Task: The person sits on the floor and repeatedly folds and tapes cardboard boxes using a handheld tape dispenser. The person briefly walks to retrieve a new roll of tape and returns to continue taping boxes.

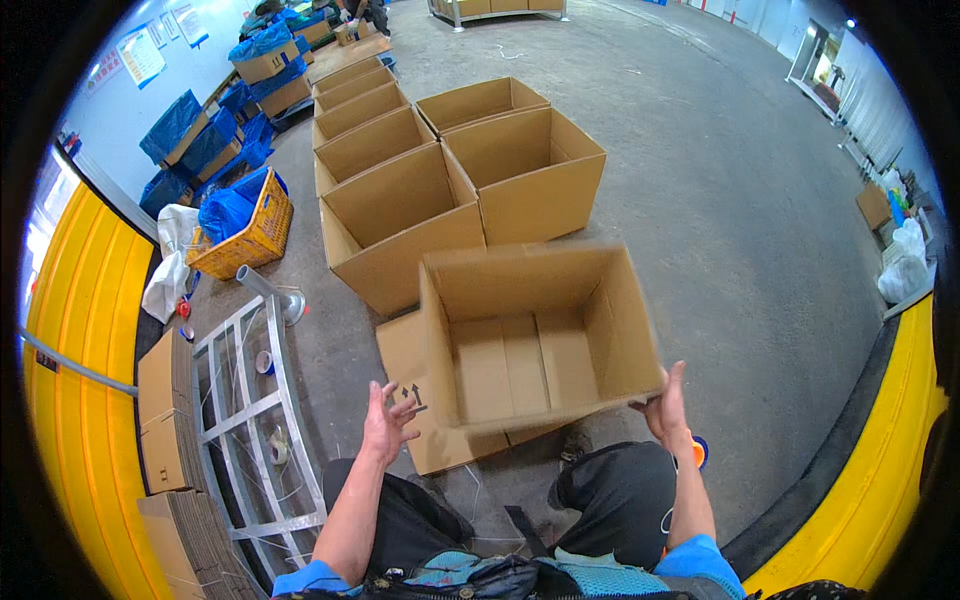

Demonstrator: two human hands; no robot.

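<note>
An open-topped cardboard box (525, 360) is before me, slightly blurred, with its inside facing up at me. At its near right corner is my right hand (666, 411), thumb up and fingers tucked under the edge. My left hand (388, 426) holds nothing; its fingers are spread, apart from the box's left side. Beneath the box, partly hidden by it, lies a flat cardboard piece (442, 450) with printed up arrows. Beyond it stand several open cardboard boxes (405, 251) in two rows.
To my left are a metal grid frame (281, 405) with tape rolls on it and stacks of flattened cartons (166, 420). A yellow crate (255, 236) holds blue plastic. Blue-covered boxes (266, 64) stand by the wall. A person (367, 13) is at the far end.
</note>
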